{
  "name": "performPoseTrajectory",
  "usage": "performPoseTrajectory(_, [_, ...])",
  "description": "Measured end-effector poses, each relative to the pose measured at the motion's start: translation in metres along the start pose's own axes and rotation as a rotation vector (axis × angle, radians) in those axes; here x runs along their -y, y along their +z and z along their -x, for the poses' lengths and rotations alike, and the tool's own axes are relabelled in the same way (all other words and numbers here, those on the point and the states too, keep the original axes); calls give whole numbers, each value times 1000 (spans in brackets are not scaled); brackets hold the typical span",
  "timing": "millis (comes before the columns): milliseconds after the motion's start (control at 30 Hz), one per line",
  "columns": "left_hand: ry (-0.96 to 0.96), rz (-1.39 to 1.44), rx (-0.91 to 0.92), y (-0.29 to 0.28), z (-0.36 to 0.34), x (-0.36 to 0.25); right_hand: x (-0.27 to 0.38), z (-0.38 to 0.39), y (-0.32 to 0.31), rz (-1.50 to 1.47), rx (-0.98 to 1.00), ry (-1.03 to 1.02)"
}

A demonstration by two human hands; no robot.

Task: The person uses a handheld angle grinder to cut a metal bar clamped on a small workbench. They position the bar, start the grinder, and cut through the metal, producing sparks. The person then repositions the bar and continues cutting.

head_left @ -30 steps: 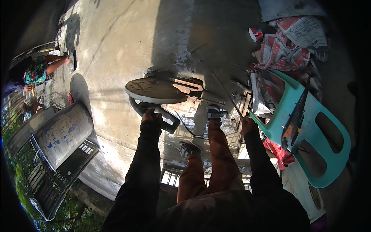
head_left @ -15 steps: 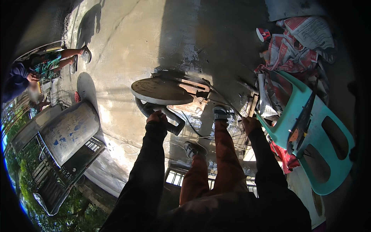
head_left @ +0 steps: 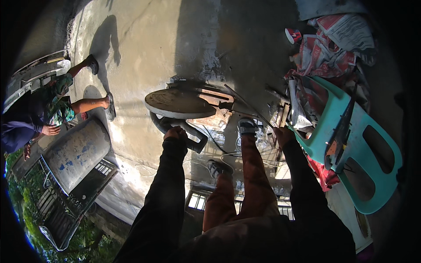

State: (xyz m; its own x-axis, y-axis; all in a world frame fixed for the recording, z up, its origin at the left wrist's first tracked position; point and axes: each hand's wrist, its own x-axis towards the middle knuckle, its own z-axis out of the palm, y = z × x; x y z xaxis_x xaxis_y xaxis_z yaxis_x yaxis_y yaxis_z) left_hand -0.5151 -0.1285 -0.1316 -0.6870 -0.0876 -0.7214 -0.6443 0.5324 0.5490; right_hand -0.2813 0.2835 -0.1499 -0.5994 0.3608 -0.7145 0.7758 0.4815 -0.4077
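Fingers (head_left: 178, 130) of left hand (head_left: 173, 134) are wrapping black curved frame (head_left: 158, 124) just beside round brown-topped disc (head_left: 180, 101). Right hand (head_left: 283, 135) is pinching end of thin dark rod (head_left: 250, 108), which is slanting over grey concrete floor (head_left: 149, 57).

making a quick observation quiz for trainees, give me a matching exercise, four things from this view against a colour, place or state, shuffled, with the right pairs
Things
1. plastic chair
2. orange-and-black tool
3. crumpled sacks
4. right hand

Matches
A. holding a thin rod
B. teal
C. lying on the plastic chair
D. red and whitish

Right pairs: 1-B, 2-C, 3-D, 4-A
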Motion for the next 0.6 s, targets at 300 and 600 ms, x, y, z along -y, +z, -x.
performPoseTrajectory(300, [-547, 758, -280, 24, 25, -61, 32, -62, 3, 71, 66, -79])
performPoseTrajectory(600, [-568, 677, -245, 21, 26, -69, 55, -91, 3, 85, 251, -58])
